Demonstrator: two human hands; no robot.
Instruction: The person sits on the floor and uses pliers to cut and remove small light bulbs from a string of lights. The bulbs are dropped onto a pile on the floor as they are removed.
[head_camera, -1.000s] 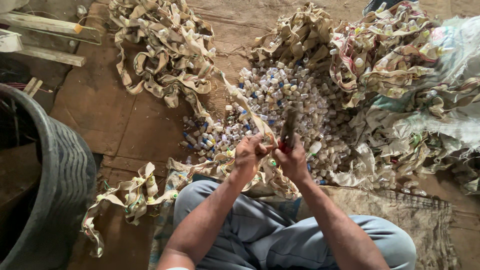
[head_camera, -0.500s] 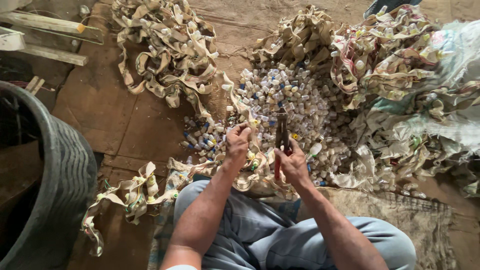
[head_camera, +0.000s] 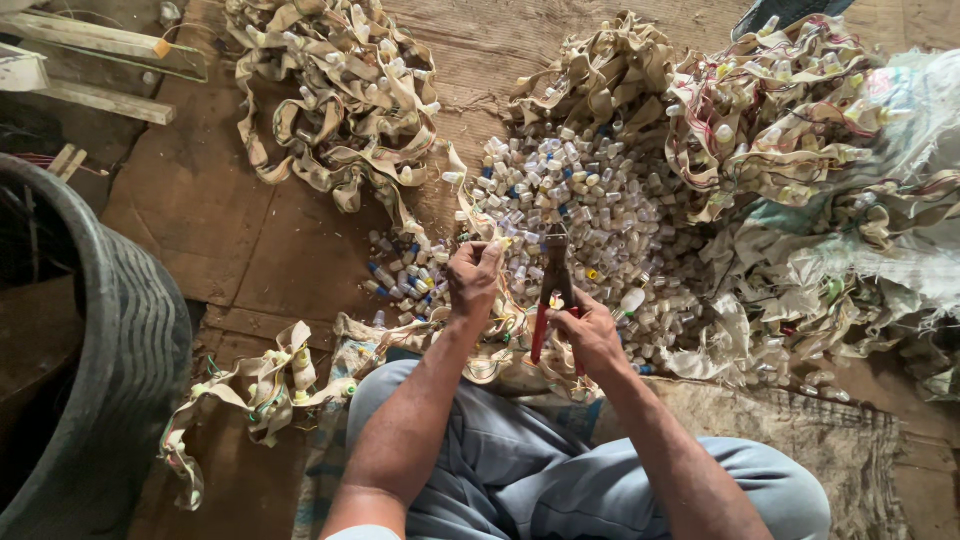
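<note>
My left hand (head_camera: 473, 276) is closed around a tan fabric strip (head_camera: 478, 215) studded with small plastic pieces, held just above the floor. My right hand (head_camera: 592, 335) grips red-handled cutting pliers (head_camera: 553, 290), jaws pointing away from me, a short gap to the right of the strip. Just beyond both hands lies a heap of small white, clear and blue plastic caps (head_camera: 590, 205). My knees in grey trousers (head_camera: 520, 470) sit below the hands.
A tangled pile of tan strips (head_camera: 335, 100) lies at the upper left, a larger pile (head_camera: 790, 140) at the right. More strip (head_camera: 260, 385) trails by my left knee. A big dark round tub (head_camera: 110, 330) stands at the left. Wooden slats (head_camera: 95, 45) lie at the top left.
My hands were together on the strip a second ago; they have since drawn apart, the left lifting the strip forward, the right pulling the pliers off to the right.
</note>
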